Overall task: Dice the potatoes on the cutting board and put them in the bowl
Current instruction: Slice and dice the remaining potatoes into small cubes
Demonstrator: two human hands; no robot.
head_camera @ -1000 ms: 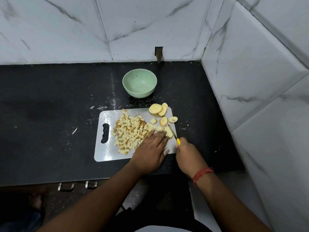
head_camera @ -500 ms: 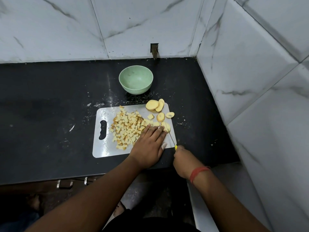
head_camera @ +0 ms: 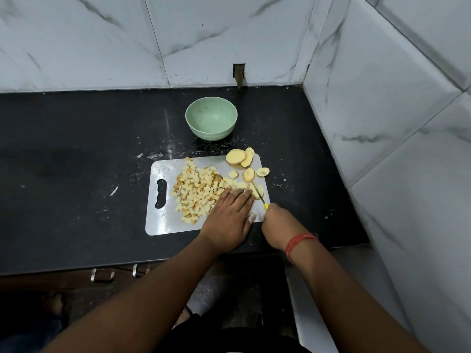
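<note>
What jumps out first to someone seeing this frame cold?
The heap of diced potato covering the middle of the white cutting board. At the board's right edge, the left hand pins a potato slice while the right hand works a yellow-handled knife through it. Behind, the green bowl sits empty.

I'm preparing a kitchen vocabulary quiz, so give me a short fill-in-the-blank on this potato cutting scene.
1. The green bowl behind the cutting board holds ____ potato so far.
2. The knife with the yellow handle is held in the ____ hand.
3. The left hand lies flat beside the pile of ____ potato.
4. The uncut slices lie at the board's far ____ corner.

Missing words: no; right; diced; right
</note>
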